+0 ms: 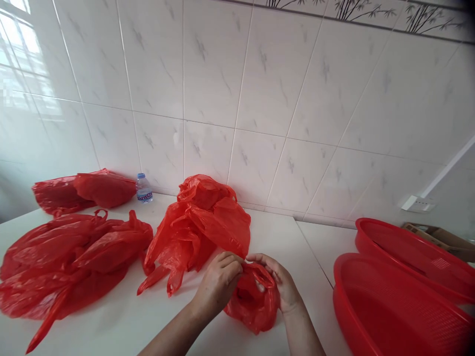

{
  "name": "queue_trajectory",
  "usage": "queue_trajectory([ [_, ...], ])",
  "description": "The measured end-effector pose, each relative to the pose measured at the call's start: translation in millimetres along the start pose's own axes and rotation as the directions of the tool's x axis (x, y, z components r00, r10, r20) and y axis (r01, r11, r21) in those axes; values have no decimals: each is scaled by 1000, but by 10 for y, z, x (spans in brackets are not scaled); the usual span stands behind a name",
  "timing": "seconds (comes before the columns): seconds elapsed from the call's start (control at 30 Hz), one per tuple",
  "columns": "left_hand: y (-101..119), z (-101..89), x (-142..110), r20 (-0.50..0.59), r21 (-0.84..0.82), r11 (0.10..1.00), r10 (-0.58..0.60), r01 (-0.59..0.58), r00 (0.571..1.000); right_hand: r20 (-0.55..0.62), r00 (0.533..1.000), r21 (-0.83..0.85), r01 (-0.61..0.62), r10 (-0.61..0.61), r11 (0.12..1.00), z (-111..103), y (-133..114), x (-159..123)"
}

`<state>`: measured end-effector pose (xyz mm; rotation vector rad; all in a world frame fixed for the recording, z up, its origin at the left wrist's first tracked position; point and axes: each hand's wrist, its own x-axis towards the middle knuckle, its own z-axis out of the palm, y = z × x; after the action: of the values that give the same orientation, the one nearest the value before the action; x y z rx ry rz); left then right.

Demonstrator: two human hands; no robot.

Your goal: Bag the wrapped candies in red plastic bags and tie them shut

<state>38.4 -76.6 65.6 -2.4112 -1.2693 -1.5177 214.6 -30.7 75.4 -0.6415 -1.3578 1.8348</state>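
A red plastic bag (252,309) is gathered between my two hands over the white table, with its mouth partly spread and facing me. My left hand (222,277) is closed on the left side of the bag's rim, fingers curled. On the opposite side my right hand (276,282) grips the rolled edge, its thumb and some fingertips showing inside the mouth. Just behind my hands lies a crumpled heap of red plastic bags (208,222), its handles trailing toward me. Whether anything is inside the held bag cannot be made out.
Flattened red bags (74,262) cover the table's left side, with folded red bundles (104,189) behind them. A small water bottle (144,189) stands near the tiled wall. Two red plastic baskets (393,296) (411,242) sit at the right, before a cardboard box (445,240).
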Motion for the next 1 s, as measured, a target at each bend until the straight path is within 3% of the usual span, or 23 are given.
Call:
queue_trajectory([
  [0.17, 4, 1, -10, 23, 90, 996, -13, 11, 1000, 62, 997, -204, -31, 44, 979, 75, -45, -18],
  [0.33, 4, -2, -20, 69, 104, 992, -78, 71, 995, -64, 997, -430, 0, -31, 903, 149, 34, 44],
  [0.57, 34, -39, -41, 70, 92, 986, -145, 138, 987, -51, 996, -320, 55, -75, 946, 59, 54, 36],
  [0.67, 37, -56, -49, 68, 82, 985, -156, 150, 985, -72, 992, -431, 67, -108, 900, 43, 51, 31],
  [0.83, 16, -25, -73, 102, 87, 985, -161, 152, 982, -237, 960, -611, -29, -148, 791, 36, 179, 93],
  [1.0, -13, 42, -134, 106, 88, 985, -159, 150, 982, -205, 964, -499, 46, -170, 865, 25, 184, 100],
])
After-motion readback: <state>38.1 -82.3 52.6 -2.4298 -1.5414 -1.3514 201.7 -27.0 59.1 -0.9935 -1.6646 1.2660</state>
